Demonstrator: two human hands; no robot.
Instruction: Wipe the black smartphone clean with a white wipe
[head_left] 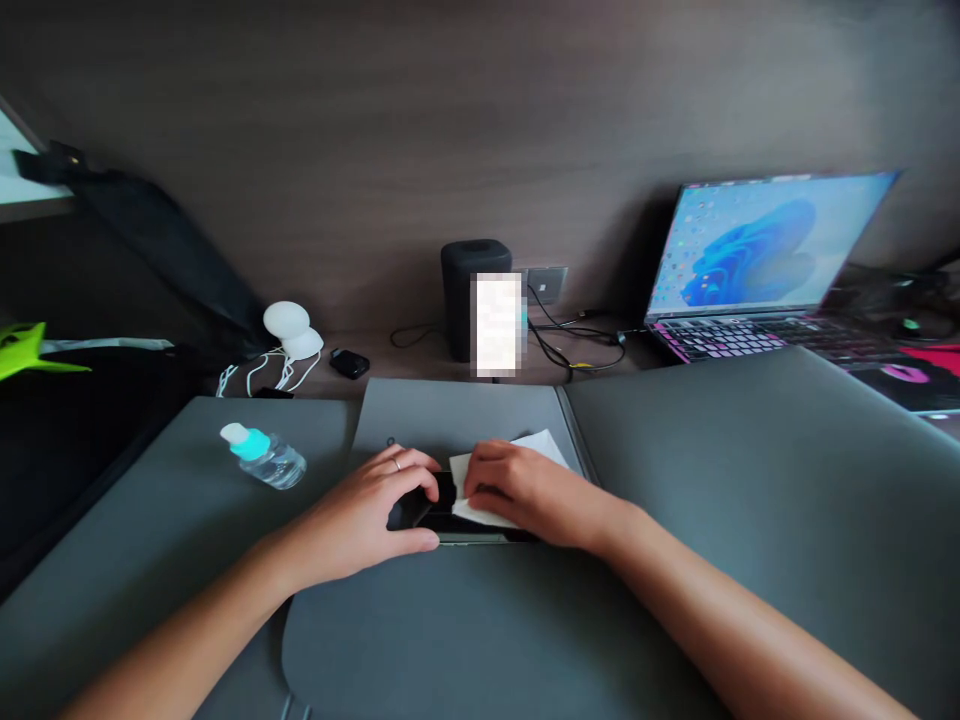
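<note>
My left hand (390, 500), with a ring on one finger, curls its thumb and fingers round the left end of a dark, flat, glossy object (442, 494). What kind of object it is, I cannot make out. My right hand (517, 488) is closed on a white wipe or cloth (544, 446), pressing it against the dark surface. Both hands hide much of that object. It lies on grey, leather-like folded panels (465, 405). To the left, a small clear spray bottle (274, 462) with a turquoise collar lies on its side on the grey surface.
Behind the panels stand a black cylindrical speaker (457, 300) and a white round-headed device (289, 325) with cables. A small black fob-like item (349, 362) lies near it. An open laptop (765, 250) is at the right, a black bag (165, 230) at the left.
</note>
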